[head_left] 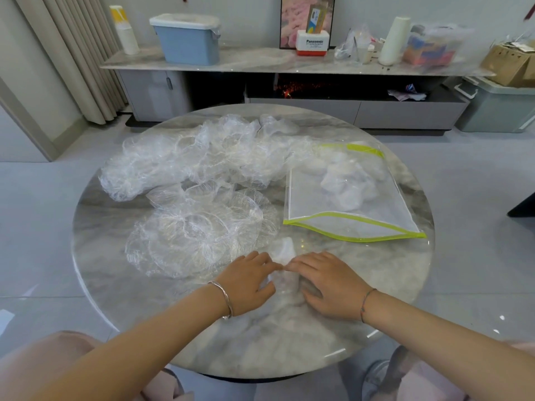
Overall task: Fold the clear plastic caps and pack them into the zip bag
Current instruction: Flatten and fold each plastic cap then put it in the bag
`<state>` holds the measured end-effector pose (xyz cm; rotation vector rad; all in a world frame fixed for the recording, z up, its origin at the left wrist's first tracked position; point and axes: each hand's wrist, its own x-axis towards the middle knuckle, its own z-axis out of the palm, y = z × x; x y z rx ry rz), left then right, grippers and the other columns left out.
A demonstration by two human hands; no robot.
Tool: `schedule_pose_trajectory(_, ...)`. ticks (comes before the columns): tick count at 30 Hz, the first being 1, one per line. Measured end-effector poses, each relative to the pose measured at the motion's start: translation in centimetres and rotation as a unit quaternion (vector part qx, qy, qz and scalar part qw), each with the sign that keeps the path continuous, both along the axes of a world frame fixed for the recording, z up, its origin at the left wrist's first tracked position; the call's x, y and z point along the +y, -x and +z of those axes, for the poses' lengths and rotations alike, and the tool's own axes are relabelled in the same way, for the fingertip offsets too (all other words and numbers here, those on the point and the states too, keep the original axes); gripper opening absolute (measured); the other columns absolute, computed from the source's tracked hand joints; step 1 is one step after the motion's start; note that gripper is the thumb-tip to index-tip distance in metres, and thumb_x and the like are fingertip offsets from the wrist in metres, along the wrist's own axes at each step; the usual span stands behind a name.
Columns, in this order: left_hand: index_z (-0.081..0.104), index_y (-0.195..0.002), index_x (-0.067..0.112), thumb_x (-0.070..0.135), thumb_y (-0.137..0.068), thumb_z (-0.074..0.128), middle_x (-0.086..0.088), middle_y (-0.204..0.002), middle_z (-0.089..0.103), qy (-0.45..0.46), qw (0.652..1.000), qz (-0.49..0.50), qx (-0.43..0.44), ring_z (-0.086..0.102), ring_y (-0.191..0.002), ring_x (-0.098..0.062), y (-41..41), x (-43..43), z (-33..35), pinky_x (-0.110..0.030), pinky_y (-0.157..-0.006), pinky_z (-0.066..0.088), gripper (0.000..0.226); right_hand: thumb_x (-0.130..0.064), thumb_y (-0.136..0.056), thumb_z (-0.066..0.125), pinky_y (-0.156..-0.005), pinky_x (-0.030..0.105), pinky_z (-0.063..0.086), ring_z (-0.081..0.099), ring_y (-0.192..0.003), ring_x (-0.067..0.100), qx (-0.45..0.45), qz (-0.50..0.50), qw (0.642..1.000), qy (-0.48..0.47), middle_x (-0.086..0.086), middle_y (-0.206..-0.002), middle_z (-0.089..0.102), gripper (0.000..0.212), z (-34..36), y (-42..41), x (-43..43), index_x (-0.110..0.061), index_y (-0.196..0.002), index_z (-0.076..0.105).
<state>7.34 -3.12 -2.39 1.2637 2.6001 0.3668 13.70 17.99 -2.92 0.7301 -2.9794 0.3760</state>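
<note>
Presses a clear plastic cap (285,280) flat against the round marble table (260,342) at lower centre of the frame. Works it with the left hand (246,280) coming in from the left and the right hand (327,287) from the right, fingertips nearly meeting over the plastic. Holds the fingers of both hands straight and close together, palms down, laid on the cap rather than curled round it; cannot tell whether the left thumb is tucked under the film. Wears a silver bangle (224,299) on the left wrist and a thin cord (365,303) on the right. Leaves a narrow end of the cap poking out just above the fingertips. Has a few opened-out caps (199,235) lying flat and overlapping at centre left, just beside the left hand, and above them a long crumpled heap of caps (185,157) running from the left of the frame towards upper centre. Has the zip bag (353,224), clear with a yellow-green trim, lying flat at centre right, apart from both hands, the two green lines of its near edge parted a little. Stores several whitish folded caps (350,183) inside the bag's far half. Faces, along the top of the frame, a long sideboard (260,65) carrying a blue lidded box (188,39).
</note>
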Motion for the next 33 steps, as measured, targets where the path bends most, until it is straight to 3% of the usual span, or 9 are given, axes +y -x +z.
schedule_pose_trajectory(5, 0.034, -0.142, 0.025, 0.011, -0.082, 0.045, 0.008, -0.145, 0.025, 0.019, 1.0, 0.003, -0.006, 0.033, -0.123, -0.013, 0.0, -0.2, 0.1, -0.02, -0.096, 0.028, 0.062, -0.045, -0.077, 0.04, -0.096, 0.028, 0.033, 0.05, -0.116, 0.015, -0.05, -0.018, 0.999, -0.012, -0.006, -0.124, 0.055, 0.054, -0.6, 0.8, 0.5, -0.022, -0.123, 0.054)
schedule_pose_trajectory(9, 0.035, -0.141, 0.024, 0.012, -0.085, 0.048, 0.01, -0.142, 0.036, -0.006, 1.0, 0.01, -0.015, 0.038, -0.12, -0.013, 0.4, -0.3, -0.2, -0.02, -0.096, 0.027, 0.058, -0.053, -0.078, 0.042, -0.095, 0.029, 0.035, 0.051, -0.111, 0.015, -0.037, -0.031, 0.999, -0.005, -0.005, -0.119, 0.056, 0.055, -0.8, 1.4, 0.0, -0.021, -0.12, 0.057)
schedule_pose_trajectory(12, 0.042, -0.137, 0.025, 0.017, -0.087, 0.054, 0.009, -0.131, 0.049, -0.053, 0.998, 0.037, -0.028, 0.045, -0.11, -0.014, 0.8, -0.4, -0.7, -0.018, -0.088, 0.031, 0.052, -0.047, -0.079, 0.045, -0.089, 0.028, 0.035, 0.053, -0.104, 0.016, -0.047, -0.064, 0.996, 0.036, -0.004, -0.111, 0.06, 0.047, -0.8, 1.8, -0.5, -0.02, -0.114, 0.061)
schedule_pose_trajectory(16, 0.058, -0.115, 0.027, 0.026, -0.081, 0.068, 0.013, -0.105, 0.062, -0.12, 0.987, 0.086, -0.071, 0.048, -0.086, -0.006, 1.1, -0.2, -0.9, -0.016, -0.076, 0.035, 0.035, -0.024, -0.086, 0.062, -0.075, 0.027, 0.042, 0.056, -0.081, 0.011, -0.082, -0.134, 0.974, 0.166, -0.009, -0.087, 0.062, 0.006, -0.4, 2.0, -1.0, -0.021, -0.089, 0.066)
schedule_pose_trajectory(18, 0.061, -0.09, 0.024, 0.032, -0.081, 0.07, 0.015, -0.079, 0.056, -0.152, 0.977, 0.113, -0.101, 0.048, -0.073, -0.003, 1.0, 0.0, -0.8, -0.017, -0.068, 0.035, 0.015, -0.025, -0.087, 0.064, -0.069, 0.028, 0.044, 0.054, -0.069, 0.009, -0.139, -0.173, 0.948, 0.23, -0.009, -0.073, 0.06, 0.013, -0.2, 1.8, -1.3, -0.027, -0.074, 0.06)
schedule_pose_trajectory(22, 0.046, -0.058, 0.025, 0.034, -0.082, 0.07, 0.013, -0.054, 0.045, -0.204, 0.946, 0.201, -0.153, 0.044, -0.051, 0.0, 0.5, 0.6, -1.1, -0.017, -0.056, 0.034, 0.035, -0.024, -0.082, 0.071, -0.06, 0.023, 0.041, 0.049, -0.053, 0.004, -0.2, -0.222, 0.906, 0.301, -0.003, -0.061, 0.061, 0.019, -0.3, 1.7, -2.0, -0.022, -0.079, 0.052)
schedule_pose_trajectory(27, 0.052, -0.084, 0.023, 0.034, -0.077, 0.074, 0.012, -0.078, 0.055, -0.194, 0.945, 0.233, -0.122, 0.049, -0.065, 0.0, 0.6, 0.5, -1.4, -0.015, -0.062, 0.037, 0.026, -0.021, -0.079, 0.074, -0.051, 0.023, 0.043, 0.05, -0.046, 0.008, -0.266, -0.287, 0.866, 0.312, 0.001, -0.062, 0.06, 0.027, -0.3, 2.3, -2.4, -0.023, -0.085, 0.048)
schedule_pose_trajectory(30, 0.054, -0.114, 0.023, 0.039, -0.079, 0.071, 0.011, -0.101, 0.057, -0.178, 0.956, 0.194, -0.128, 0.05, -0.082, -0.005, 1.0, 1.0, -0.9, -0.014, -0.074, 0.037, 0.042, -0.008, -0.079, 0.074, -0.043, 0.02, 0.041, 0.046, -0.038, 0.002, -0.282, -0.291, 0.83, 0.383, 0.002, -0.06, 0.051, 0.022, 0.5, 2.6, -2.5, -0.016, -0.074, 0.054)
schedule_pose_trajectory(33, 0.062, -0.093, 0.025, 0.035, -0.082, 0.069, 0.013, -0.079, 0.059, -0.239, 0.933, 0.2, -0.179, 0.05, -0.068, 0.001, 1.2, 1.8, -0.1, -0.014, -0.068, 0.038, 0.016, -0.007, -0.079, 0.074, -0.04, 0.014, 0.033, 0.042, -0.037, -0.002, -0.284, -0.292, 0.806, 0.43, 0.003, -0.069, 0.051, 0.019, 2.0, 2.5, -2.2, -0.013, -0.075, 0.056)
